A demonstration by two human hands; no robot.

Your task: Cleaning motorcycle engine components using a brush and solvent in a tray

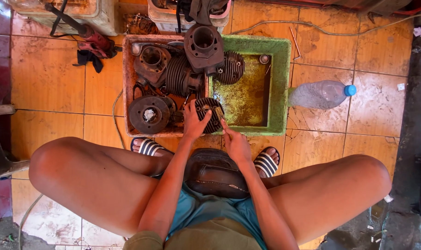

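Seen from above, a squatting person's left hand [193, 121] clasps a dark, ribbed metal engine cylinder [209, 114] over the green plastic tray [280, 88], right hand [235, 141] pinched at its edge; likely heavy, rigid, greasy, best gripped across the fins.
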